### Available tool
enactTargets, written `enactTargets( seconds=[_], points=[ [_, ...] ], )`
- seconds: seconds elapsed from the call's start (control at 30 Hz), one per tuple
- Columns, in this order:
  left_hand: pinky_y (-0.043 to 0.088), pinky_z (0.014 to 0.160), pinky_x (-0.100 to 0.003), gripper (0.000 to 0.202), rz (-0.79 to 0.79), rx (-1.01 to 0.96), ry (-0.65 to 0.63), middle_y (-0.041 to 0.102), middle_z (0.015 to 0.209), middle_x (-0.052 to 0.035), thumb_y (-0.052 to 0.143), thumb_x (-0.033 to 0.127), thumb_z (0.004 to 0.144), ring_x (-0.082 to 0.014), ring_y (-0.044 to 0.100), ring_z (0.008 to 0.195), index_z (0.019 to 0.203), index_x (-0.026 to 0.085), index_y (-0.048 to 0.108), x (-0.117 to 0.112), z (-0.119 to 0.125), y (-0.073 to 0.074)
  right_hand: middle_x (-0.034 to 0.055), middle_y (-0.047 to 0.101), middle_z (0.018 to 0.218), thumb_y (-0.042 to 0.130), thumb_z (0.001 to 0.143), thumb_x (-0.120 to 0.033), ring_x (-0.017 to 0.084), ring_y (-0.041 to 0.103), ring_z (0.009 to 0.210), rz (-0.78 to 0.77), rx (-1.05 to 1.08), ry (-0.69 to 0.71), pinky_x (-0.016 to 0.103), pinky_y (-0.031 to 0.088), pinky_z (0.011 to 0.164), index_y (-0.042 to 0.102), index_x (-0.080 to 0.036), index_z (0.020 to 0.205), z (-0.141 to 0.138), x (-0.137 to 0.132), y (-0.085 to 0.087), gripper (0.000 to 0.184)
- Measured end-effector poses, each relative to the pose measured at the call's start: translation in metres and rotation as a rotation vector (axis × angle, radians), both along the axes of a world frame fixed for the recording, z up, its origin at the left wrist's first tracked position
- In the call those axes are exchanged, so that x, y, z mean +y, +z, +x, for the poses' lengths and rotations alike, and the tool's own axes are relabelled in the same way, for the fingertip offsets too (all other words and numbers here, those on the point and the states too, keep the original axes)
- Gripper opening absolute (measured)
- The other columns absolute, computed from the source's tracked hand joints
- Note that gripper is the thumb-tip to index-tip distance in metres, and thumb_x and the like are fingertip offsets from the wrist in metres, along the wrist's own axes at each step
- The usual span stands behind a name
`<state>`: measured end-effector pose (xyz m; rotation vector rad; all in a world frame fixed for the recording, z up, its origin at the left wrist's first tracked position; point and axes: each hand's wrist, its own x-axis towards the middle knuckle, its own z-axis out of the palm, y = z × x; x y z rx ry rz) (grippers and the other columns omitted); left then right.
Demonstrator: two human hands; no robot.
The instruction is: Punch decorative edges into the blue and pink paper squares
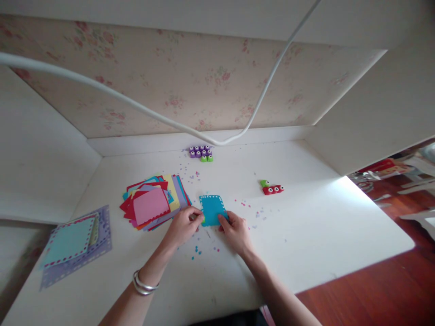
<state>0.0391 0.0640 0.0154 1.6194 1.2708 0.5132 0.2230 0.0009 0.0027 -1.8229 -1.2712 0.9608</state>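
Nearest you, silver bangles (pixel 144 285) ring your left wrist. Taking the blue card (pixel 211 210) as the middle of the clock, they sit toward 7 o'clock. Closer in, also around 7, blue paper bits (pixel 196 250) are scattered on the white table (pixel 322 203).

Your left hand (pixel 185 225) meets the card from 8 o'clock, thumb and forefinger pinching a small lime-green piece (pixel 204 219), probably a punch, right at the card's left edge. Your right hand (pixel 235 232) comes in from 4 o'clock, thumb pressed on the card's near right corner; the other fingers are mostly hidden, seemingly folded under it.

The card lies directly in front of you, between both hands. From your left fingertips it extends toward 2 o'clock, from your right thumb toward 10. Its long axis appears to run from about 11 to 5. Neither hand is clearly nearer: both are at its near half, while its far edge, lined with small holes, is untouched.

Farther around, dotted-edge sheets (pixel 70 240) lie between 8 and 9, and a fanned pile of coloured paper (pixel 151 206) at 9, just beyond your left hand. Red punches (pixel 273 189) with a green one stand at 2. Farthest out, purple punches (pixel 199 152) sit just short of 12, two green ones before them.
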Motion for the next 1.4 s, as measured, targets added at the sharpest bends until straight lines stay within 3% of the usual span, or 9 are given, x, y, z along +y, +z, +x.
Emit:
enactTargets(
  seconds=[0.33,0.47,0.57,0.67,0.8,0.93,1.2,1.3,1.4],
  points=[
    [0.053,0.081,-0.032,0.027,0.349,0.212,0.048,0.070,0.101,-0.0058,0.050,0.039,0.091,-0.0195,0.068,0.088,0.097,0.021,0.068,-0.007,-0.040,-0.001,0.0006,0.063,0.058,0.048,0.091,-0.042,0.015,0.058,0.054,-0.006,-0.014,-0.010,0.024,0.037,0.050,0.058,-0.020,0.071,0.002,0.000,-0.002,0.031],
    [0.057,0.072,-0.031,0.035,0.377,0.244,0.051,0.064,0.119,-0.0093,0.058,0.041,0.087,-0.0169,0.069,0.074,0.115,0.022,0.063,-0.018,-0.048,-0.013,0.0010,0.065,0.064,0.050,0.090,-0.047,0.015,0.060,0.052,-0.030,-0.014,0.000,0.025,0.042,0.051,0.063,-0.018,0.098,0.004,0.000,0.000,0.032],
    [0.057,0.076,-0.032,0.028,0.480,0.269,0.047,0.065,0.115,-0.0083,0.057,0.034,0.088,-0.0195,0.069,0.082,0.113,0.022,0.063,-0.025,-0.046,-0.018,0.0044,0.068,0.085,0.051,0.088,-0.052,0.013,0.060,0.050,-0.021,-0.070,-0.011,0.028,0.048,0.055,0.054,-0.017,0.126,0.012,-0.004,0.003,0.051],
    [0.056,0.081,-0.033,0.024,0.570,0.261,0.035,0.067,0.109,-0.0066,0.054,0.031,0.091,-0.0211,0.068,0.091,0.112,0.024,0.063,-0.030,-0.041,-0.015,0.0048,0.066,0.091,0.050,0.089,-0.052,0.013,0.059,0.052,0.059,-0.238,-0.022,0.030,0.051,0.062,0.055,-0.020,0.128,0.021,-0.011,0.013,0.051],
    [0.055,0.086,-0.032,0.027,0.598,0.209,-0.072,0.065,0.115,-0.0064,0.051,0.029,0.093,-0.0208,0.066,0.100,0.119,0.026,0.059,-0.041,-0.027,0.000,0.0082,0.065,0.112,0.047,0.094,-0.041,0.017,0.067,0.078,0.163,-0.180,0.205,0.028,0.055,0.066,0.060,-0.026,0.126,0.019,-0.019,0.039,0.038],
    [0.057,0.083,-0.030,0.039,0.573,0.174,-0.170,0.064,0.120,-0.0062,0.050,0.027,0.094,-0.0196,0.067,0.098,0.133,0.027,0.048,-0.053,-0.008,0.017,0.0053,0.063,0.125,0.048,0.095,-0.029,0.021,0.060,0.112,0.258,-0.124,0.480,0.035,0.050,0.094,0.061,-0.031,0.127,0.008,-0.019,0.061,0.034],
    [0.058,0.078,-0.030,0.045,0.564,0.127,-0.181,0.068,0.113,-0.0051,0.049,0.027,0.095,-0.0184,0.070,0.085,0.139,0.029,0.040,-0.059,0.006,0.017,0.0037,0.072,0.105,0.056,0.091,-0.030,0.018,0.069,0.090,0.213,-0.131,0.566,0.030,0.053,0.081,0.067,-0.031,0.120,0.016,-0.016,0.072,0.031],
    [0.058,0.078,-0.030,0.041,0.519,0.090,-0.129,0.066,0.113,-0.0059,0.048,0.032,0.096,-0.0166,0.068,0.081,0.135,0.027,0.042,-0.060,0.007,0.015,0.0030,0.074,0.105,0.056,0.090,-0.034,0.019,0.070,0.090,0.189,-0.088,0.492,0.032,0.054,0.080,0.072,-0.030,0.110,0.034,-0.010,0.067,0.026],
    [0.058,0.072,-0.027,0.037,0.454,0.068,-0.065,0.064,0.112,-0.0060,0.047,0.036,0.096,-0.0152,0.066,0.080,0.132,0.026,0.043,-0.060,0.002,0.009,0.0036,0.075,0.102,0.061,0.085,-0.042,0.022,0.070,0.089,0.158,-0.057,0.172,0.035,0.055,0.080,0.074,-0.027,0.103,0.074,0.003,0.057,0.027]
  ],
)
